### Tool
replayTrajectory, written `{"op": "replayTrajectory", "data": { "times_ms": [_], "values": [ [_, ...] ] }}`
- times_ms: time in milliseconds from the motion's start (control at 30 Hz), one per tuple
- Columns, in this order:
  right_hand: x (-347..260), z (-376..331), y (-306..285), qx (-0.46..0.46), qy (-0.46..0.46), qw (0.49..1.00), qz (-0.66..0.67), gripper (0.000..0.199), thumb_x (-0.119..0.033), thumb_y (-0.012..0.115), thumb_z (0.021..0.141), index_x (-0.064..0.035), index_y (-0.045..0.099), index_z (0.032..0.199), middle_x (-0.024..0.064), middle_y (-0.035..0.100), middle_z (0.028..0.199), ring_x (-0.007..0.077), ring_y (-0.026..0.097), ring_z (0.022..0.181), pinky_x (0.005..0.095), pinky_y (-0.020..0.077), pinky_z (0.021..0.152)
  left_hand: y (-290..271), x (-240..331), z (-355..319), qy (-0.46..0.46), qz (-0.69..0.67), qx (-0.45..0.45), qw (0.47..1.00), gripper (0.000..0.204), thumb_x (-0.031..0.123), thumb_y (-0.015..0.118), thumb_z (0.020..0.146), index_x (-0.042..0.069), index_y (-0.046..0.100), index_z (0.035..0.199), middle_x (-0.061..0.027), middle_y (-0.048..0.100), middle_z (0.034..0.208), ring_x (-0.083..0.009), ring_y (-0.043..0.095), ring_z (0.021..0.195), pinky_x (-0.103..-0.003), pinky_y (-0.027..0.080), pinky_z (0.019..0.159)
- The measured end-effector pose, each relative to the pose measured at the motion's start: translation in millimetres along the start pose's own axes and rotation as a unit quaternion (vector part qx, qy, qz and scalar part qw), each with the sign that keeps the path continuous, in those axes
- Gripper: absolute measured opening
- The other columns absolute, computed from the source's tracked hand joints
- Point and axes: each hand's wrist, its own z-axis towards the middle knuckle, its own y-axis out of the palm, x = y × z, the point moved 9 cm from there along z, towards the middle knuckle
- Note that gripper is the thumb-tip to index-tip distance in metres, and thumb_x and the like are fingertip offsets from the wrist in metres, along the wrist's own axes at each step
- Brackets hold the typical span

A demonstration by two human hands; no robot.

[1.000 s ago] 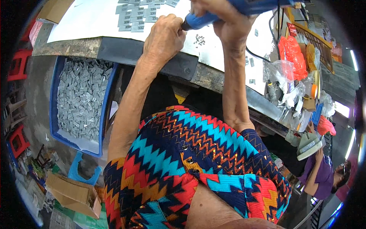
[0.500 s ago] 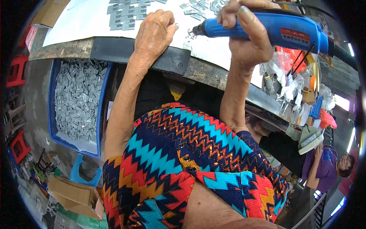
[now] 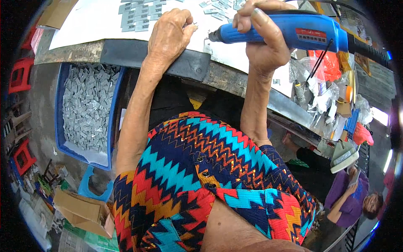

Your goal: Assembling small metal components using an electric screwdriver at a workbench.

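Observation:
My right hand [image 3: 268, 38] is wrapped round a blue electric screwdriver [image 3: 308, 34], which lies nearly level above the white sheet [image 3: 94, 25]. Its dark tip [image 3: 213, 36] points left, over a cluster of tiny dark pieces, likely screws, that it mostly hides. My left hand [image 3: 170, 33] rests at the bench's near edge with thumb and fingers pinched together; a small bit shows at the fingertips, too small to name. Beyond it, flat grey metal plates [image 3: 142, 17] lie in close rows. More loose grey plates [image 3: 218, 10] are scattered farther right.
A blue bin [image 3: 108, 138] full of grey plates stands left, below the bench edge [image 3: 155, 53]. Plastic bags [image 3: 323, 67] clutter the bench's right end. A cardboard box [image 3: 79, 210] and a blue stool [image 3: 90, 185] are at lower left. Another person [image 3: 348, 189] sits at right.
The electric screwdriver has moved a little left in my right hand, its tip now over the tiny dark pieces. My left hand has barely moved.

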Motion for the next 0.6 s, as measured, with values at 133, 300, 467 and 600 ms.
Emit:
{"op": "replayTrajectory", "data": {
  "times_ms": [133, 300, 467, 600],
  "values": [
    [-7.7, 0.4, 4.8, 0.01, 0.01, 0.997, 0.071, 0.019, 0.002, 0.052, 0.075, 0.0043, 0.049, 0.094, 0.0169, 0.056, 0.072, 0.0173, 0.052, 0.055, 0.0299, 0.0453, 0.055, 1.8, -1.0, 1.1, -0.006, -0.002, -0.01, 1.0, 0.015, 0.014, 0.065, 0.075, 0.002, 0.059, 0.081, -0.0095, 0.058, 0.075, -0.0205, 0.057, 0.066, -0.033, 0.047, 0.06],
    [-8.1, -3.0, -15.2, -0.021, 0.001, 0.998, 0.058, 0.022, -0.004, 0.047, 0.076, 0.0022, 0.053, 0.096, 0.0191, 0.058, 0.079, 0.0199, 0.053, 0.06, 0.0379, 0.0436, 0.061, 1.8, 5.0, 5.4, 0.0, 0.025, -0.012, 1.0, 0.014, 0.013, 0.064, 0.075, 0.001, 0.058, 0.08, -0.0107, 0.058, 0.074, -0.0232, 0.057, 0.067, -0.034, 0.047, 0.062],
    [-15.8, -5.2, -28.6, 0.021, -0.004, 0.999, 0.049, 0.023, -0.005, 0.047, 0.076, 0.0022, 0.053, 0.097, 0.0202, 0.058, 0.079, 0.0203, 0.053, 0.059, 0.0384, 0.0433, 0.061, 19.2, 7.2, 20.0, 0.022, 0.02, -0.014, 0.999, 0.01, 0.009, 0.06, 0.076, 0.0, 0.058, 0.081, -0.014, 0.06, 0.074, -0.0272, 0.059, 0.071, -0.037, 0.047, 0.065],
    [-20.1, -3.1, -39.4, 0.031, -0.01, 0.998, 0.056, 0.021, -0.007, 0.048, 0.077, 0.0015, 0.054, 0.096, 0.0199, 0.058, 0.08, 0.0208, 0.054, 0.06, 0.0388, 0.0434, 0.062, 30.3, 9.3, 33.0, 0.015, 0.004, -0.014, 1.0, 0.01, 0.007, 0.058, 0.077, 0.0, 0.06, 0.083, -0.0151, 0.061, 0.075, -0.0276, 0.06, 0.069, -0.037, 0.047, 0.065]
  ]
}}
